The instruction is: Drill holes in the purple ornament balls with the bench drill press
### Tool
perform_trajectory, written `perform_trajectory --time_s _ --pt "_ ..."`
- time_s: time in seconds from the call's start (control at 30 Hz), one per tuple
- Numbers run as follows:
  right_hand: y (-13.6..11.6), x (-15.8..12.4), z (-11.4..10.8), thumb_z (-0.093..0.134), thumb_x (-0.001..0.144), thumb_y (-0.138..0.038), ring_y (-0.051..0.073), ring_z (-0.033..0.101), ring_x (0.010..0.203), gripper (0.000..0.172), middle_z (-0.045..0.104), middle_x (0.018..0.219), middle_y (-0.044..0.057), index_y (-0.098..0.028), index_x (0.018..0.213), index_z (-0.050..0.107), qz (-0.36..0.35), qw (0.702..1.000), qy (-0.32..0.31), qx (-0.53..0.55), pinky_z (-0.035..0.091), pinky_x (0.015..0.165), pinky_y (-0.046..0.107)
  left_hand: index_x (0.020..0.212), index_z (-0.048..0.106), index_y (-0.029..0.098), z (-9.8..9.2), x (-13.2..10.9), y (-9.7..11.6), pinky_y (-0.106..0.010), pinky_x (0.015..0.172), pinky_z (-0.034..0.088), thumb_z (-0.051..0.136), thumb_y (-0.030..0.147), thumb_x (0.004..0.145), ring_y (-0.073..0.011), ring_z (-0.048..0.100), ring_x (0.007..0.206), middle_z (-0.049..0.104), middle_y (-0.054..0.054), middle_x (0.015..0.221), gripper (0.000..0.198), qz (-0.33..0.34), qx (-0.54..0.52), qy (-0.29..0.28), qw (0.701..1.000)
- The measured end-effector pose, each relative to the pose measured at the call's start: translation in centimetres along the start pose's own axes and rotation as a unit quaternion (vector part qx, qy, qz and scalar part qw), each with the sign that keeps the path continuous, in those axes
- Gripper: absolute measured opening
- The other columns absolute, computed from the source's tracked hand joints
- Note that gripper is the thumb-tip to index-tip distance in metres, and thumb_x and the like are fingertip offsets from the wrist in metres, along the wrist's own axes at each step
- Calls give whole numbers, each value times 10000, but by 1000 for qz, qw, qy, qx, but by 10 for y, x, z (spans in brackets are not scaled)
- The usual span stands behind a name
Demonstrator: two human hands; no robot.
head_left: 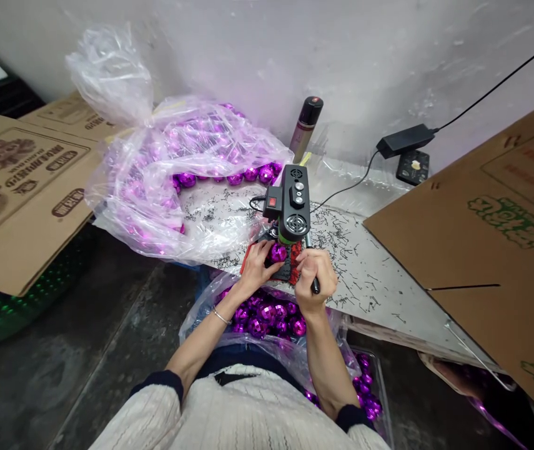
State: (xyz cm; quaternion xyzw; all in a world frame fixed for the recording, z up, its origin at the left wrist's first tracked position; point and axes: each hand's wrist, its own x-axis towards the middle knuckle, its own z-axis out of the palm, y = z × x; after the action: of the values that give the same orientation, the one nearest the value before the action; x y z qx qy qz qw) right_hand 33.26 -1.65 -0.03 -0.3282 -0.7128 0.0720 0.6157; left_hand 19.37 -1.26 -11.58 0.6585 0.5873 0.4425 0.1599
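Observation:
A shiny purple mirrored ball (pixel 278 252) is pinched between the thumb and fingers of my left hand (pixel 256 267). It sits under the lower end of a small black bench press (pixel 295 201) with a red switch on its side box. My right hand (pixel 316 278) is wrapped around the press's lever handle (pixel 315 286), whose black tip shows below the fist. Red material (pixel 295 265) lies on the press's base between my hands. More purple balls (pixel 267 312) fill an open plastic bag in front of me, below my forearms.
A clear bag (pixel 149 169) of purple balls lies at the left. Small black bits are scattered over the table (pixel 388 281). A spray can (pixel 306 128) and a black power adapter (pixel 405 140) stand behind. Cardboard boxes (pixel 491 231) flank both sides.

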Motion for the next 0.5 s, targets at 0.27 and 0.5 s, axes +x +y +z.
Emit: perform_trajectory --time_s 0.27,0.5 --pt "1 -3 1 473 955 -88 137 605 706 222 599 725 -4 -217 788 543 -4 1000 8 4 461 651 288 1392 559 187 4 4 -6 -473 1100 505 751 450 885 -294 631 1267 656 -148 1349 602 6 -52 -2 999" --pt "13 -22 6 444 985 -151 142 608 701 227 607 747 7 -220 795 548 -9 1000 15 3 477 628 291 1413 550 209 10 0 -11 -508 1167 448 748 456 887 -294 645 1276 684 -132 1352 614 9 -48 3 999"
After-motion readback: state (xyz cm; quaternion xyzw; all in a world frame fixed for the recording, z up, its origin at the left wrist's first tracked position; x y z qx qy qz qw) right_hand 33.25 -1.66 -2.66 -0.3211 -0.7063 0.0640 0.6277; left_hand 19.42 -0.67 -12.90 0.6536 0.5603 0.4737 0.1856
